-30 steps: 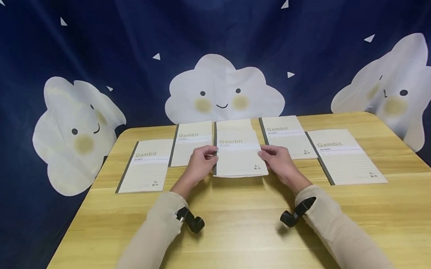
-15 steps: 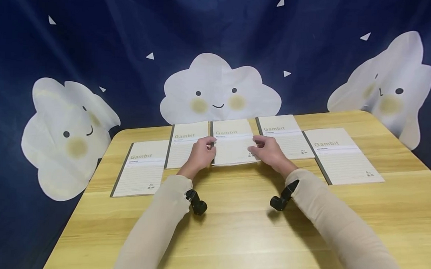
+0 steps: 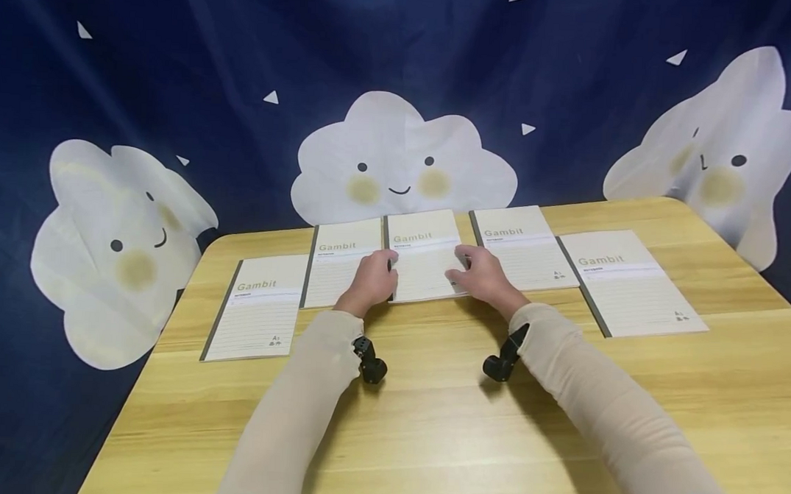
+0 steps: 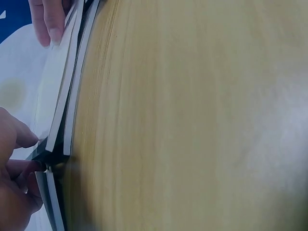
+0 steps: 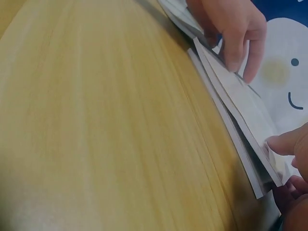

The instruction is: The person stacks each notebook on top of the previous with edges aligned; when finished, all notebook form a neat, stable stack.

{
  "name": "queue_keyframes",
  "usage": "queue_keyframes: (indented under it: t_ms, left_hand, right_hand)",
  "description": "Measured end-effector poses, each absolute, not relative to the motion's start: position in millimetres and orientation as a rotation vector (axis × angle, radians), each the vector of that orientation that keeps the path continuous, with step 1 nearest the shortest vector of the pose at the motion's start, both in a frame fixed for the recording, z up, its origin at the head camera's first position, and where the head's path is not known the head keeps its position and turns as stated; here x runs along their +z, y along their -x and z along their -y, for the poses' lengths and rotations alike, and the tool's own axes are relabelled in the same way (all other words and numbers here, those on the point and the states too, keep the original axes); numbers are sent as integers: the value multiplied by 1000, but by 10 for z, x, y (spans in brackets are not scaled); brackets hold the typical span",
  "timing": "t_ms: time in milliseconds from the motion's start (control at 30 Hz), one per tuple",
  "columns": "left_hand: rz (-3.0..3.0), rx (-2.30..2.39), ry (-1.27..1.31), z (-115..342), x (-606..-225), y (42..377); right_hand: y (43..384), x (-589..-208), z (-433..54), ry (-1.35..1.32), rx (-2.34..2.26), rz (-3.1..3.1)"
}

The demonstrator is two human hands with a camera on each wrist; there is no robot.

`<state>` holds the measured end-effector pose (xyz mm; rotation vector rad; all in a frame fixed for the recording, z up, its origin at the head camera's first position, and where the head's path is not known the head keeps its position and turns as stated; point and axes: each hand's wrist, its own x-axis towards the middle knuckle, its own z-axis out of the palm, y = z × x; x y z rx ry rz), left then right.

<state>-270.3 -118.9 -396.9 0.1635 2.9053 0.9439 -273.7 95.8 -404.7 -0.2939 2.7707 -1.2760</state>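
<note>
Both hands hold a cream "Gambit" notebook (image 3: pixel 423 259) with a dark spine in the middle of the row. My left hand (image 3: pixel 371 279) pinches its spine side, thumb above and fingers beneath in the left wrist view. My right hand (image 3: pixel 487 277) pinches the opposite edge, its thumb (image 5: pixel 284 144) on the cover. Directly under it lies a second notebook (image 4: pixel 77 103), nearly lined up. A narrow dark gap parts the two, so the upper one sits slightly raised.
Similar notebooks flank the pair: two at left, a far-left one (image 3: pixel 256 307) and a nearer one (image 3: pixel 343 263), and two at right, one (image 3: pixel 524 245) and a far-right one (image 3: pixel 632 283). A wooden table (image 3: pixel 427 440) ends at a dark blue cloud-print curtain (image 3: pixel 258 42).
Both hands have carried the held notebook away from me and lowered it over the middle notebook, whose upper part showed behind it earlier. The flanking notebooks stay in place.
</note>
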Motion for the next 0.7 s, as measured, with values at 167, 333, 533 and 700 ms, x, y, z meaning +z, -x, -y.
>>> queue_keyframes:
  t_ms: [167,333,533,700]
  left_hand:
    - [-2958,829,-225,1163,-3985,2715]
    - [-3007,732,-271,1138,-3985,2726]
    - [-3009,718,-265,1147,-4000,2728]
    - [-3005,721,-277,1150,-4002,2712]
  right_hand:
    - [2759,-4062,-933,314,-1217,-2826]
    - [2768,-4068,-914,320,-1167,-2841]
    - [2759,-4055,-895,328,-1117,-2846]
    - [2738,-4035,-883,334,-1082,-2847]
